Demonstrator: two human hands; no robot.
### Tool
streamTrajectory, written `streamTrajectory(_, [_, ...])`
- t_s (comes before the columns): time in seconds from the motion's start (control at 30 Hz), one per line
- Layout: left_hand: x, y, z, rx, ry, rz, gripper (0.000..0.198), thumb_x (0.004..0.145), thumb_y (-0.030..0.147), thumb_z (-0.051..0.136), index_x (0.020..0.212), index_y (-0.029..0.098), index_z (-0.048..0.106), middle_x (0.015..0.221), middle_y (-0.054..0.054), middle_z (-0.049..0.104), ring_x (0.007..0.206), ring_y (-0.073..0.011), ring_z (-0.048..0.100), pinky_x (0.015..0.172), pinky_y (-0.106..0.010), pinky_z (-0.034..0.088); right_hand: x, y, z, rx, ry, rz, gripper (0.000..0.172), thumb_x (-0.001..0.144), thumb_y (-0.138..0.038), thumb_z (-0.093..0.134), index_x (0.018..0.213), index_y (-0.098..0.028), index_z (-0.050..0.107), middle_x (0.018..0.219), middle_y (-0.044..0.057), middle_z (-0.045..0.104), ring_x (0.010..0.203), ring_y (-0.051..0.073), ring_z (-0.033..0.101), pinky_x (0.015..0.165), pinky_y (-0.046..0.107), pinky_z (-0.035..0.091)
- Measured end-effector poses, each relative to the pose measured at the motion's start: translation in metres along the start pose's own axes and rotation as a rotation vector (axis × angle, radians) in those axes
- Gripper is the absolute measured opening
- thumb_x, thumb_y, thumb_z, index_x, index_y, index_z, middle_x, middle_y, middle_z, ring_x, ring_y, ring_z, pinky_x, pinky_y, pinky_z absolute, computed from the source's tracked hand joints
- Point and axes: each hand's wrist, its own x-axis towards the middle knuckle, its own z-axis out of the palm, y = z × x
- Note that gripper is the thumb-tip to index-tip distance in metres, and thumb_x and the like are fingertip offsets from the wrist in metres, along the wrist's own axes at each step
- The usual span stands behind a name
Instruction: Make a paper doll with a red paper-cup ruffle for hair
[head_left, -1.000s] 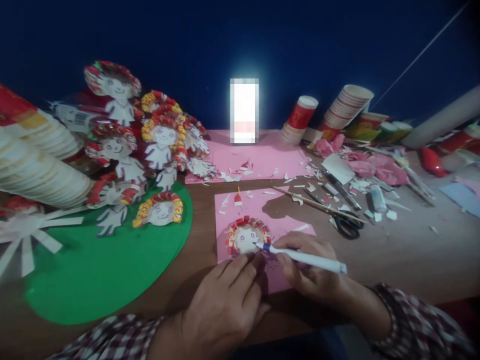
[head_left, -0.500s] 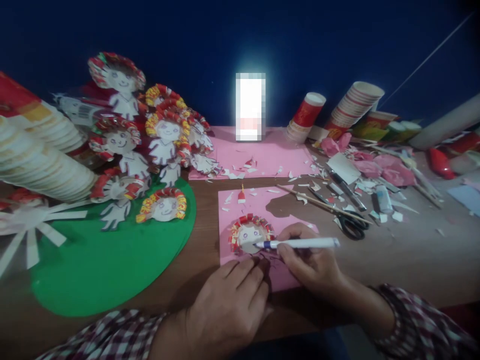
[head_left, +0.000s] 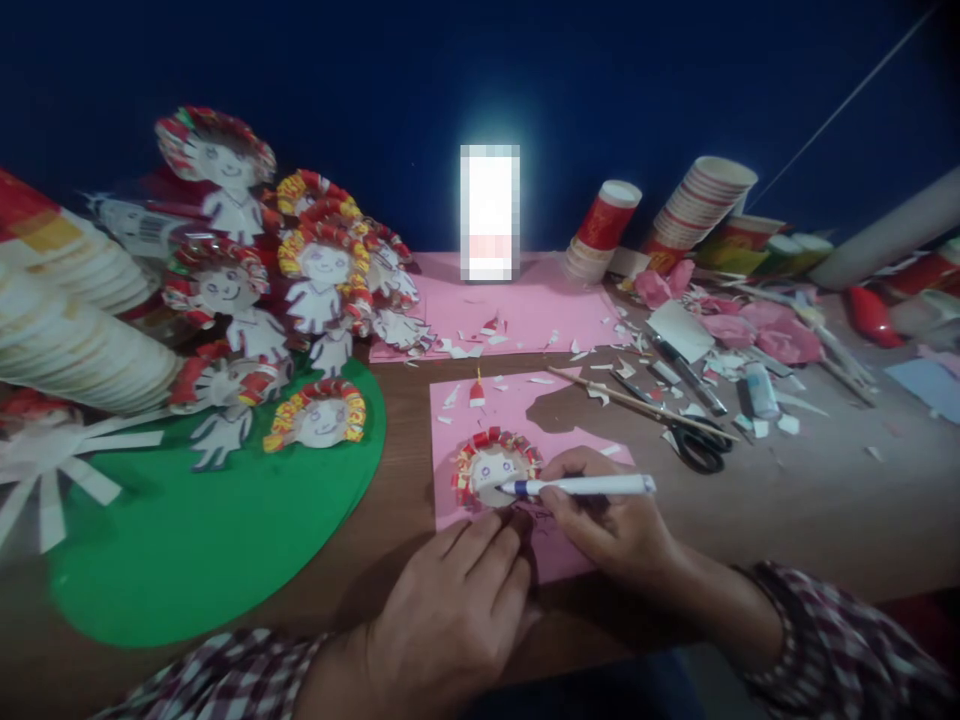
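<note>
1. At a cluttered craft table, the right hand [head_left: 607,525] closes its fingers round a white marker pen [head_left: 592,487]; the tip touches the paper doll face [head_left: 487,470], which lies on a pink sheet [head_left: 570,405].
2. The left hand [head_left: 457,610] lies open and flat, gripping nothing, fingertips just below the face; if that hold slackens, the face likely slides and the ink line strays.
3. A heavy stroke could smear ink or crush the curled fringe.

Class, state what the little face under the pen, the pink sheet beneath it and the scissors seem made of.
Face: probably white card cut from a paper cup, matt; its curled red-yellow strips match the cups. Pink sheet: matt paper, flat, thin-edged. Scissors: black handles, likely plastic; blades too blurred.
</note>
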Motion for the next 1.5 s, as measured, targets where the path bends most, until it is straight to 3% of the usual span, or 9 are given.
streamTrajectory(0.23, [0.0000, -0.0008, -0.0005, -0.005, -0.038, 0.008, 0.019, 0.089, 0.027, 0.053, 0.093, 0.013, 0.066, 0.106, -0.011, 0.070, 0.099, -0.0240, 0.064, 0.082, -0.036, 0.054, 0.0018, -0.0032, 0.0000, 0.011, -0.018, 0.035, 0.004, 0.084, -0.018, 0.058, 0.087, -0.017, 0.060, 0.069, 0.000, 0.064, 0.055, 0.010, 0.056, 0.048, 0.018, 0.045])
streamTrajectory(1.5, [0.0001, -0.0008, 0.0014, -0.006, -0.019, 0.024, 0.019, 0.089, 0.025, 0.054, 0.092, 0.012, 0.067, 0.102, -0.011, 0.072, 0.096, -0.0243, 0.066, 0.080, -0.037, 0.056, 0.0011, -0.0015, -0.0012, 0.000, -0.074, 0.045, 0.007, 0.086, -0.022, 0.056, 0.088, -0.017, 0.061, 0.072, 0.002, 0.064, 0.057, 0.011, 0.056, 0.050, 0.020, 0.045])
